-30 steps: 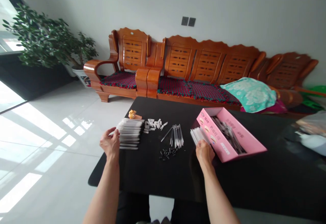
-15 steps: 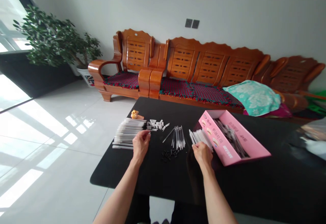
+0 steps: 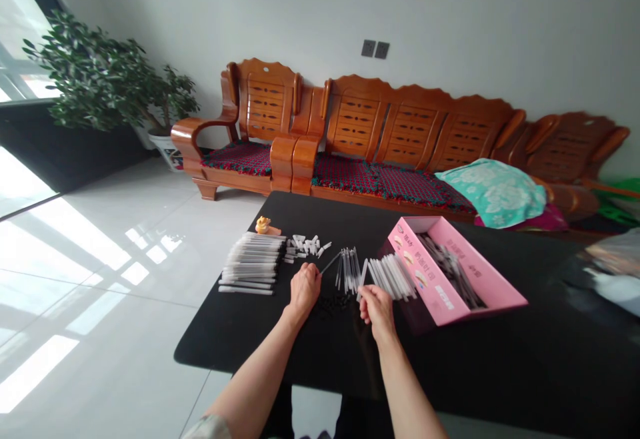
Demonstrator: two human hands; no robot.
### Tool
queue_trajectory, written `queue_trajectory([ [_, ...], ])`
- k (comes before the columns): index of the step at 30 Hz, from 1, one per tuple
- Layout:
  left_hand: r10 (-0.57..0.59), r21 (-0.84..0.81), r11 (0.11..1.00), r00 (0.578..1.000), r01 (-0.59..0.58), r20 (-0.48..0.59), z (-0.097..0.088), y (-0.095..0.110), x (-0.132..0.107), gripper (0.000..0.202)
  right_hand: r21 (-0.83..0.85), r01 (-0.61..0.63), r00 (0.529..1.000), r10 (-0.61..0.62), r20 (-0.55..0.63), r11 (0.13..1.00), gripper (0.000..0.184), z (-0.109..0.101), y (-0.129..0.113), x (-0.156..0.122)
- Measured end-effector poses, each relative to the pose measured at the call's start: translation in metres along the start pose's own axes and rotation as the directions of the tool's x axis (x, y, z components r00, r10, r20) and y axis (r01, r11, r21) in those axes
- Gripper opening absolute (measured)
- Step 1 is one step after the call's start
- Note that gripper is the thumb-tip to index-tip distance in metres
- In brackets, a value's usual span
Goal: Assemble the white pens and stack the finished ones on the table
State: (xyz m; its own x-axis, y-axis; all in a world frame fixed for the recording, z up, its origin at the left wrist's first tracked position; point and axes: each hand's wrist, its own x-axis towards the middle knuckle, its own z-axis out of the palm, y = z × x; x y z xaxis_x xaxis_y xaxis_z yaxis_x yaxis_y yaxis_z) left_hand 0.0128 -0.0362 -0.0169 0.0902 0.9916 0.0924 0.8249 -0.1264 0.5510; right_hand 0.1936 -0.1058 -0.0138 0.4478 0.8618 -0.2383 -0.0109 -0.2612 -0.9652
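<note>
My right hand (image 3: 375,305) is closed on a single white tube (image 3: 363,274) that it holds up from the black table (image 3: 500,359). My left hand (image 3: 304,289) rests closed near a thin refill (image 3: 330,263) and a heap of small black parts (image 3: 334,302); what its fingers hold is hidden. Between the hands lies a bundle of thin refills (image 3: 349,268). A fan of white tubes (image 3: 393,276) lies beside the open pink box (image 3: 495,286). A big stack of white pens (image 3: 250,263) lies at the table's left end.
Small white caps (image 3: 306,244) and an orange toy figure (image 3: 266,227) lie behind the pen stack. A wooden sofa (image 3: 400,132) with a teal cloth (image 3: 493,190) stands behind the table. A potted plant (image 3: 100,86) stands at far left. Bags (image 3: 613,266) sit at the right.
My left hand moved right from the pen stack to the black parts. My right hand drew left away from the fan of tubes with one white tube in it.
</note>
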Motion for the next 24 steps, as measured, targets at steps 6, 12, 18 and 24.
queue_trajectory([
  [6, -0.094, -0.301, 0.951, 0.993, 0.067, -0.077, -0.003, -0.01, -0.004, 0.012, 0.069, 0.025, 1.0, -0.024, -0.015, 0.997, 0.03, -0.004, 0.003, 0.002],
  [12, -0.119, -0.806, 0.56, 0.982, 0.189, 0.148, -0.009, -0.018, -0.013, 0.024, 0.297, -0.022, 1.0, 0.026, -0.008, 0.955, 0.03, -0.005, -0.004, 0.004],
  [18, 0.038, -0.901, 0.312, 0.944, 0.301, 0.328, -0.02, -0.012, -0.027, 0.035, 0.471, 0.074, 0.997, -0.08, -0.008, 0.879, 0.032, -0.006, -0.03, 0.008],
  [24, 0.16, -0.897, 0.33, 0.919, 0.295, 0.361, -0.031, -0.004, -0.034, 0.036, 0.458, 0.229, 0.973, -0.192, -0.126, 0.859, 0.032, -0.008, -0.052, 0.008],
])
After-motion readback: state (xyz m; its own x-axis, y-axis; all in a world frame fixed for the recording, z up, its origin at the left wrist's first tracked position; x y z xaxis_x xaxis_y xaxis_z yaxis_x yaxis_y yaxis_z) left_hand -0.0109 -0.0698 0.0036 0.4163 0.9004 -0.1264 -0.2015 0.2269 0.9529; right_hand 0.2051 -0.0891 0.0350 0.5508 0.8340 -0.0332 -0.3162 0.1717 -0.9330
